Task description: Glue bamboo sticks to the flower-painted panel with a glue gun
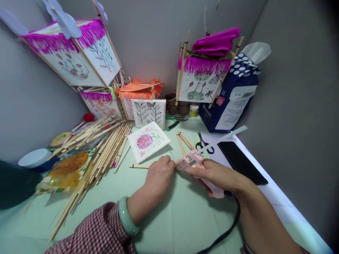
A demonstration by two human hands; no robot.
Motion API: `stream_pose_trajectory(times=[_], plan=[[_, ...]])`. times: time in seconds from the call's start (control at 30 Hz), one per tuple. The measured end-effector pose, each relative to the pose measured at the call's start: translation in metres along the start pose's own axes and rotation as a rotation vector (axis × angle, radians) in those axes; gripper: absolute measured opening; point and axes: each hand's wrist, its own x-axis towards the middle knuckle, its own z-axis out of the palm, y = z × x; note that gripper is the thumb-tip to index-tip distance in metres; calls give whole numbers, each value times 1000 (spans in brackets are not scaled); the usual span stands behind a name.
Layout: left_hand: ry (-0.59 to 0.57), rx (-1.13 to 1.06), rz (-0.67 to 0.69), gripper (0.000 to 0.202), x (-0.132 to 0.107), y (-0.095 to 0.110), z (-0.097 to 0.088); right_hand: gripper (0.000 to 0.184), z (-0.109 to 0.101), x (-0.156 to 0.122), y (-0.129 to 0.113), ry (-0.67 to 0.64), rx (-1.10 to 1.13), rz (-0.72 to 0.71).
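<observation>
Observed pink glue gun (189, 160) above bench (180, 215), gripped in right hand (219, 173) with fingers closed around it, front end just beside left hand (161, 173). Noted translucent glue stick (225, 138) protruding from gun. Found left hand curled over wooden stick (139, 166); cannot tell whether left fingers grip it. Recorded black scissors (202, 143) beyond right hand, painted white panel (148, 143) beyond left.

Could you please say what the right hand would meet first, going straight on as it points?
Probably the left hand, which lies just ahead of the held pink glue gun; the exact gap is unclear.
</observation>
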Motion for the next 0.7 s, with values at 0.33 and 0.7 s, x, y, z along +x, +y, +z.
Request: stream_pose_trajectory(times=[0.33,0.7], plan=[[58,-421,-200,14,-3,-22,1,37,1,2,3,34,7,16],[47,-491,-149,17,-2,-22,-2,32,2,3,5,3,25,17]])
